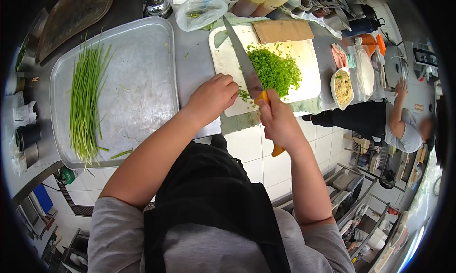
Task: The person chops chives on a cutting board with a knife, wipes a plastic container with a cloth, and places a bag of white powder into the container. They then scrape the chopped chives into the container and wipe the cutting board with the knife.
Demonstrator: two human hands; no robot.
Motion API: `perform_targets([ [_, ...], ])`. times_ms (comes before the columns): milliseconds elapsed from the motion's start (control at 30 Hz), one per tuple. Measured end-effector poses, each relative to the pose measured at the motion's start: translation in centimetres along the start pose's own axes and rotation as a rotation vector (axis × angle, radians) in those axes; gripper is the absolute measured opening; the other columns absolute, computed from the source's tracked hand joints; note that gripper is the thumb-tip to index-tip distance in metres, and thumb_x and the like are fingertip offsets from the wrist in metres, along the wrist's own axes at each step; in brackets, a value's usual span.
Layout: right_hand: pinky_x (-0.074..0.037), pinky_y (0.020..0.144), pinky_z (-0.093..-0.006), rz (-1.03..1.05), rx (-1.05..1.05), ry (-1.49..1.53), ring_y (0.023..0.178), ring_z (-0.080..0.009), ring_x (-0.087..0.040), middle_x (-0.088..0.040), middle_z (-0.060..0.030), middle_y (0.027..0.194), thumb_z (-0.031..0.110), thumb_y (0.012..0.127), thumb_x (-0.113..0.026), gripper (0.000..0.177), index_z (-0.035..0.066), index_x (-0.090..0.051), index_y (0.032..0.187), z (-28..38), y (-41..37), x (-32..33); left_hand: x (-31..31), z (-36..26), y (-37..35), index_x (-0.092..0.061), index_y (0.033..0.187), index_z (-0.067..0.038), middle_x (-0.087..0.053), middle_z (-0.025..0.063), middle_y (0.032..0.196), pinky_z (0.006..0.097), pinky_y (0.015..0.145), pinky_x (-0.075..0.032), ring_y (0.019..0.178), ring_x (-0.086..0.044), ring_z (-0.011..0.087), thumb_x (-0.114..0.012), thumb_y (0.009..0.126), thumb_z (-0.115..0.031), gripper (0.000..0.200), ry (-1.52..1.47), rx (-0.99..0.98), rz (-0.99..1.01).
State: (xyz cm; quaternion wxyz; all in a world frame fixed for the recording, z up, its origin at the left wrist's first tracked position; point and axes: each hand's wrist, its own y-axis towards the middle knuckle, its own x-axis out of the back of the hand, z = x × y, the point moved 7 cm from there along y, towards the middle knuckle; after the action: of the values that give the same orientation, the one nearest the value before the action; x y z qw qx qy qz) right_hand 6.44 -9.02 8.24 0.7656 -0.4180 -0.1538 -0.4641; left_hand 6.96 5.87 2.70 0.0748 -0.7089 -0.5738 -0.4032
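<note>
My right hand (280, 123) grips a large kitchen knife (243, 59) by its yellow handle. The blade slants up and left across the white cutting board (225, 66), along the left side of a heap of chopped chives (275, 71). At the board's lower left edge is my left hand (214, 96), its fingers curled in beside a few chopped bits. What those fingers hold, if anything, is hidden. To the left, a bundle of long whole chives (88, 102) lies on a metal tray (137, 102).
A piece of cardboard (282, 30) lies on the board's far edge, with a plastic bag (202, 14) left of it. A white bowl of food (343, 87) stands to the right. Sauce bottles (259, 1) line the back. At far right stands another person (403, 125).
</note>
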Motion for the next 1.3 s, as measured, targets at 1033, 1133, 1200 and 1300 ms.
perform_targets([
  [1033, -0.050, 0.065, -0.0566, -0.167, 0.090, -0.104, 0.073, -0.0489, -0.064, -0.064, -0.0294, 0.073, 0.024, 0.101, -0.048, 0.024, 0.000, -0.044, 0.104, -0.9, 0.7, -2.7, 0.2, -0.1, -0.3, -0.063, 0.091, -0.007, -0.060, 0.0068, 0.091, 0.0393, 0.079, -0.051, 0.090, -0.060, 0.0287, -0.071, 0.078, -0.005, 0.015, -0.018, 0.043, 0.044],
  [1133, -0.049, 0.065, -0.0564, -0.174, 0.083, -0.101, 0.073, -0.0490, -0.064, -0.064, -0.0291, 0.074, 0.025, 0.101, -0.047, 0.025, 0.001, -0.044, 0.105, -2.0, 0.5, -1.9, -0.2, -0.4, 0.1, -0.063, 0.091, -0.007, -0.060, 0.0070, 0.091, 0.0396, 0.079, -0.051, 0.090, -0.060, 0.0288, -0.071, 0.078, -0.004, 0.016, -0.029, 0.058, 0.032],
  [1200, -0.049, 0.065, -0.0562, -0.183, 0.071, -0.105, 0.072, -0.0490, -0.063, -0.064, -0.0290, 0.074, 0.025, 0.101, -0.047, 0.025, 0.001, -0.045, 0.106, -2.2, 0.5, -1.5, -0.7, -0.7, 0.7, -0.062, 0.091, -0.007, -0.059, 0.0071, 0.091, 0.0398, 0.079, -0.051, 0.090, -0.060, 0.0289, -0.071, 0.077, -0.004, 0.016, -0.011, 0.053, 0.022],
  [1300, -0.049, 0.064, -0.0560, -0.173, 0.069, -0.121, 0.072, -0.0486, -0.063, -0.064, -0.0290, 0.074, 0.025, 0.102, -0.047, 0.024, 0.000, -0.044, 0.105, -1.8, 0.5, -1.0, -0.2, -0.9, 0.8, -0.062, 0.090, -0.007, -0.059, 0.0071, 0.091, 0.0400, 0.079, -0.051, 0.090, -0.060, 0.0288, -0.072, 0.076, -0.004, 0.017, 0.000, 0.053, -0.018],
])
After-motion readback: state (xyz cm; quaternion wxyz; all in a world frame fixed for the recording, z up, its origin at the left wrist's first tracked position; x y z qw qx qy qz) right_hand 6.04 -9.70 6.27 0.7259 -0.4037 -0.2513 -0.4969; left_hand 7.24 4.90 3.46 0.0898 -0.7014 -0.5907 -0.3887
